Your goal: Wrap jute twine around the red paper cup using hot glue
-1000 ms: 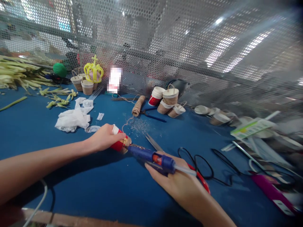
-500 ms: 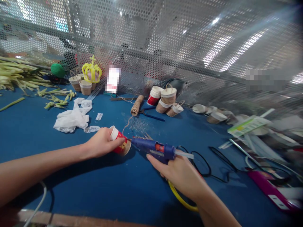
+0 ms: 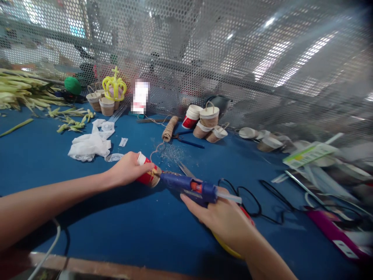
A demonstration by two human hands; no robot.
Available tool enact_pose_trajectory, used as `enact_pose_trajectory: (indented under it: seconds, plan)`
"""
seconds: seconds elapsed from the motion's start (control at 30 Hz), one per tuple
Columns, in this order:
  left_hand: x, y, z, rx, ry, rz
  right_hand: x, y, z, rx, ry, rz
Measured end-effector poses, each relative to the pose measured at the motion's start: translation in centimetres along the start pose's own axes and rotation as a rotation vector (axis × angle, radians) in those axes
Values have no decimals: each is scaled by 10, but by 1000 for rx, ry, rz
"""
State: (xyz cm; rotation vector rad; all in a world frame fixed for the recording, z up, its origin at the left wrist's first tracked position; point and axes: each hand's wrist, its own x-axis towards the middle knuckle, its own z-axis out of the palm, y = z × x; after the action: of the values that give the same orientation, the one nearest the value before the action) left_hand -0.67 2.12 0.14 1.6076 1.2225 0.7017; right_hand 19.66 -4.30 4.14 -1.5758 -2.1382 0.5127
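Note:
My left hand (image 3: pixel 128 168) is closed around a red and white paper cup (image 3: pixel 147 179), tilted on its side over the blue table. Twine wraps part of the cup near its base, and a strand of it runs back to a roll of twine (image 3: pixel 170 129). In my right hand (image 3: pixel 215 212) is a blue glue gun (image 3: pixel 186 186), a clear glue stick poking from its rear. Its nozzle meets the cup's side near the base, by my left thumb. Scissors (image 3: pixel 186 169) lie partly hidden beneath the glue gun and my right hand.
Behind the twine are pliers (image 3: pixel 188 142) and twine-wrapped cups (image 3: pixel 209 116). White lace (image 3: pixel 90 146) lies at left, near a yellow crown-shaped piece (image 3: pixel 114 87) and pale husks (image 3: pixel 23 91). A purple power strip (image 3: pixel 332 233) and cords occupy the right. A perforated metal screen (image 3: pixel 180 50) stands behind.
The cup in my left hand has turned slightly, and the glue gun's nozzle now sits lower along its side. Both hands keep their hold, and the view has shifted a little.

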Motion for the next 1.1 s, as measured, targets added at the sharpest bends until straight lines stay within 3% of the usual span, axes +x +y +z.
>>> enact_pose_trajectory:
  seconds: [0.33,0.77,1.1]
  plan:
    - [3,-2,1,-10,22,-20,-2,-1,3,-14,-21,-19]
    - [-9,-2,4,157,42,53,8,1,-3,60,-5,55]
    - [-10,-4,6,99,38,84,11,10,-8,285,-84,257]
